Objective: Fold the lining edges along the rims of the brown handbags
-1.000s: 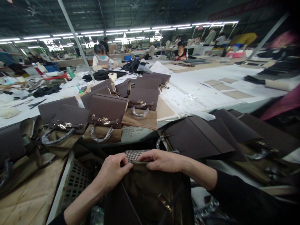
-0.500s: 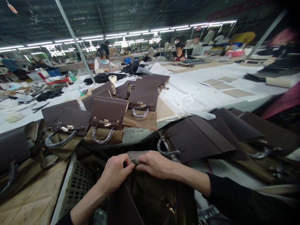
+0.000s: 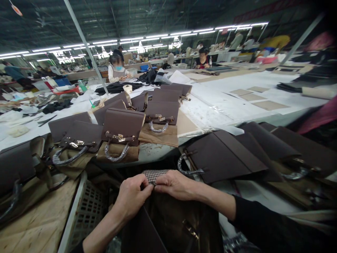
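A dark brown bag [image 3: 186, 214] with a gold clasp lies in front of me, low in the head view. Black-and-white checked fabric [image 3: 155, 175] shows at its upper edge. My left hand [image 3: 134, 193] pinches the edge of the bag from the left, thumb against fingers. Close beside it, nearly touching, my right hand [image 3: 175, 183] grips the same edge from the right. The fingertips of both hands meet just below the checked fabric.
Finished-looking brown bags [image 3: 122, 126] with wrapped handles stand along the white worktable [image 3: 210, 109]. More brown bags [image 3: 223, 154] lie at the right. A plastic crate [image 3: 89, 207] sits at the lower left. Two people work across the table.
The whole view has shifted slightly. Both hands keep their hold on the bag's edge, and a little more of the checked fabric shows between them.
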The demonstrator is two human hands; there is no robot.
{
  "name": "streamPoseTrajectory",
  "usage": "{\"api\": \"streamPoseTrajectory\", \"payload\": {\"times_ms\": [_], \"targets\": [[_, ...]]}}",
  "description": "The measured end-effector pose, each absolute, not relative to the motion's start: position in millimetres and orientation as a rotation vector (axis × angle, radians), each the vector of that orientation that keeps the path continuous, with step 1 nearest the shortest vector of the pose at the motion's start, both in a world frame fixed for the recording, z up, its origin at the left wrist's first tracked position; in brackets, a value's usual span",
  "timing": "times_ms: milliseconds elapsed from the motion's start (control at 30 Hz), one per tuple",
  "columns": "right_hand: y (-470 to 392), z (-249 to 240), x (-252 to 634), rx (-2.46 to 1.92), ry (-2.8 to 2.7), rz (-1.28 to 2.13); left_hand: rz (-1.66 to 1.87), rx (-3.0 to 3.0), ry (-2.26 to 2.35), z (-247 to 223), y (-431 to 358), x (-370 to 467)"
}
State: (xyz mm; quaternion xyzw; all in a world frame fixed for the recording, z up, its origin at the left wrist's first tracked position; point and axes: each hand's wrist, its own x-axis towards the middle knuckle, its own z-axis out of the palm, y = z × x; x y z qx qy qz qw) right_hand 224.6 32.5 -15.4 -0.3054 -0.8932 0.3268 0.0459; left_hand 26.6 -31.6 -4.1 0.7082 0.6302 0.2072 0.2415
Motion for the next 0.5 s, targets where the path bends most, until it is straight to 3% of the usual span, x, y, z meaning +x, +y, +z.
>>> {"api": "streamPoseTrajectory", "payload": {"times_ms": [200,333,500], "targets": [[26,-10,226,-0.804,-2.798,0.836,0.564,1.812,1.81,0,-34,28],[26,-11,217,-0.961,-2.733,0.893,0.711,1.688,1.793,-5,-28,28],[36,-11,208,-1.123,-2.67,1.064,0.605,1.403,1.418,-6,-14,8]]}}
